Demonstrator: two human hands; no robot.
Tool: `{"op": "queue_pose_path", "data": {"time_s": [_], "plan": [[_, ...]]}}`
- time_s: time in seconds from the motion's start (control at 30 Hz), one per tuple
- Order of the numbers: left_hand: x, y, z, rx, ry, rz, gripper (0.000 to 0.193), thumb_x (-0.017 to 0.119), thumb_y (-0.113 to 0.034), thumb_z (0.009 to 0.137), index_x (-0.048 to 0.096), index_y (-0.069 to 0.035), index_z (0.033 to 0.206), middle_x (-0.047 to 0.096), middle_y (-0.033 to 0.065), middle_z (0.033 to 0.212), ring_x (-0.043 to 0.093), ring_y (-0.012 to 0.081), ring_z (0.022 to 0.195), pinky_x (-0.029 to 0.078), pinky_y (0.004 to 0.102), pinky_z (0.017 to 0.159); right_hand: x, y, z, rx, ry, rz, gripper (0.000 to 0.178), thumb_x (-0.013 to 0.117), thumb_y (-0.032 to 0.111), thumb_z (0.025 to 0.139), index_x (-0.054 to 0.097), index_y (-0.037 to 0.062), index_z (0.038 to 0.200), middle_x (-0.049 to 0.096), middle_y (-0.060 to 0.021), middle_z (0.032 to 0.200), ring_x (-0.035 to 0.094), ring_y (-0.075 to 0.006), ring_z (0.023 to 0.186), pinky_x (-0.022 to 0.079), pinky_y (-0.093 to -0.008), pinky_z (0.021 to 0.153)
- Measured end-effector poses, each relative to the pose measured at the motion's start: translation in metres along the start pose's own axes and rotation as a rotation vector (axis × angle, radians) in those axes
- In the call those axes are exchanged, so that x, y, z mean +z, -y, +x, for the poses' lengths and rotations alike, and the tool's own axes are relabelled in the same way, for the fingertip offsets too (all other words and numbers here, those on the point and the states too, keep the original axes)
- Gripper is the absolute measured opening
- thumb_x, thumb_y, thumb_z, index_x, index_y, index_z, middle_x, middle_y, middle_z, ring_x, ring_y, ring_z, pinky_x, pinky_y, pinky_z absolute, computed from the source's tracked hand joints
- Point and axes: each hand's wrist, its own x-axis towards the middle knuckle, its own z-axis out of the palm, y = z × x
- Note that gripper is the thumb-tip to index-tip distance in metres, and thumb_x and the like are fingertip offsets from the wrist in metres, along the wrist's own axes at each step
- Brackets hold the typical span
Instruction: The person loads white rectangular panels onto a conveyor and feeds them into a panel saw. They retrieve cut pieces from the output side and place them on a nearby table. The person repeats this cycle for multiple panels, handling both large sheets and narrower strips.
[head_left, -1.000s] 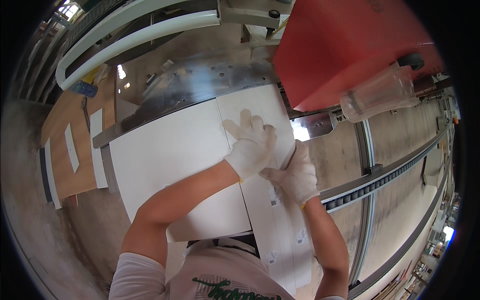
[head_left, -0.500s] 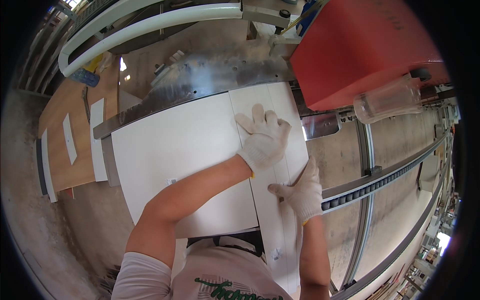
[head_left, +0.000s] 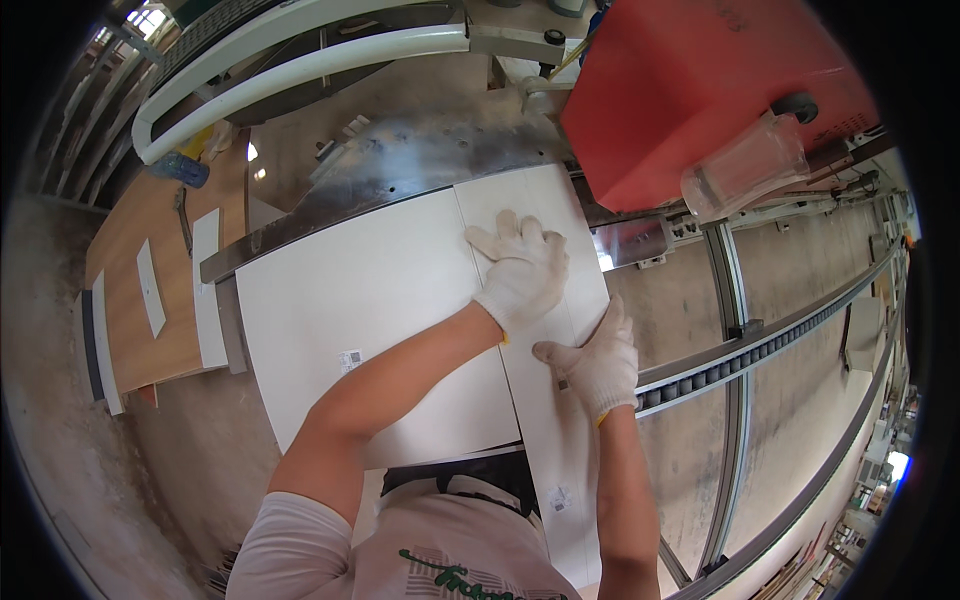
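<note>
Both my hands wear off-white knit gloves. My left hand [head_left: 522, 268] lies flat on a narrow white panel [head_left: 540, 415], fingers spread and palm down, close to its seam with a wide white panel [head_left: 350, 290] on the left. My right hand [head_left: 598, 362] rests on the narrow panel's right edge, the thumb on top and apart from the stretched fingers, which lie along the edge. Whether those fingertips curl under it is hidden. The panels' far ends meet a metal plate [head_left: 410, 160]. My left forearm crosses above the wide panel.
A red machine housing [head_left: 690, 100] with a clear plastic cover [head_left: 750, 170] stands at the far right. Beside my right wrist runs a long rail [head_left: 740, 370]. At left, white strips [head_left: 207, 290] and a blue bottle [head_left: 180, 170] lie on a brown board [head_left: 125, 250]. A white curved bar [head_left: 310, 75] spans the far side.
The head view has shifted slightly, so the machine and the rail sit a little differently in it. Both hands keep about the same places on the narrow panel.
</note>
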Motion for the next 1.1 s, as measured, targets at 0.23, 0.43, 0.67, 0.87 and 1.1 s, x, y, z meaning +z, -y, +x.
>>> {"op": "queue_pose_path", "data": {"time_s": [0.23, 0.43, 0.67, 0.87, 1.1], "plan": [[0.006, 0.011, 0.0, 0.177, 0.128, -0.009, 0.02, 0.062, -0.018, 0.1, 0.076, -0.005, 0.097, 0.065, 0.0174, 0.097, 0.052, 0.0406, 0.1, 0.037, 0.0655, 0.088, -0.006, 0.002, -0.001, -0.025, 0.011, 0.028, 0.147, 0.104, 0.054, 0.062, 0.027, -0.0073, 0.172, 0.05, -0.0305, 0.164, 0.057, -0.0441, 0.149, 0.052, -0.0465, 0.121], [0.011, 0.009, 0.009, 0.077, 0.187, 0.087, 0.021, 0.068, -0.02, 0.091, 0.079, -0.005, 0.1, 0.068, 0.0139, 0.099, 0.054, 0.0362, 0.093, 0.04, 0.0645, 0.087, -0.007, 0.001, 0.005, -0.079, 0.031, -0.018, 0.154, 0.103, 0.058, 0.062, 0.021, -0.0105, 0.173, 0.048, -0.0321, 0.166, 0.056, -0.0449, 0.15, 0.05, -0.046, 0.123], [0.001, 0.015, 0.014, 0.171, 0.137, 0.074, 0.019, 0.069, -0.019, 0.093, 0.077, -0.007, 0.105, 0.068, 0.0124, 0.098, 0.06, 0.0368, 0.093, 0.043, 0.0635, 0.088, -0.011, 0.003, 0.008, -0.057, 0.074, 0.026, 0.159, 0.103, 0.059, 0.06, 0.018, -0.0114, 0.174, 0.045, -0.0319, 0.168, 0.053, -0.0438, 0.153, 0.048, -0.045, 0.125], [-0.101, 0.1, -0.123, -0.319, -0.055, -0.039, 0.018, 0.077, -0.027, 0.097, 0.075, -0.013, 0.108, 0.072, 0.0025, 0.1, 0.067, 0.0236, 0.109, 0.046, 0.0564, 0.092, -0.013, 0.007, 0.007, -0.043, 0.08, 0.013, 0.154, 0.104, 0.056, 0.063, 0.02, -0.0095, 0.173, 0.047, -0.0286, 0.166, 0.05, -0.0441, 0.153, 0.047, -0.0457, 0.126], [-0.214, 0.169, -0.364, -1.468, 0.261, -0.136, 0.054, 0.076, -0.05, 0.105, 0.075, 0.005, 0.11, 0.078, 0.0174, 0.098, 0.071, 0.0283, 0.095, 0.052, 0.0435, 0.099, -0.009, 0.006, 0.008, -0.046, 0.057, 0.065, 0.15, 0.105, 0.05, 0.063, 0.022, -0.0091, 0.173, 0.047, -0.0286, 0.166, 0.053, -0.0435, 0.152, 0.048, -0.0456, 0.125]]}}
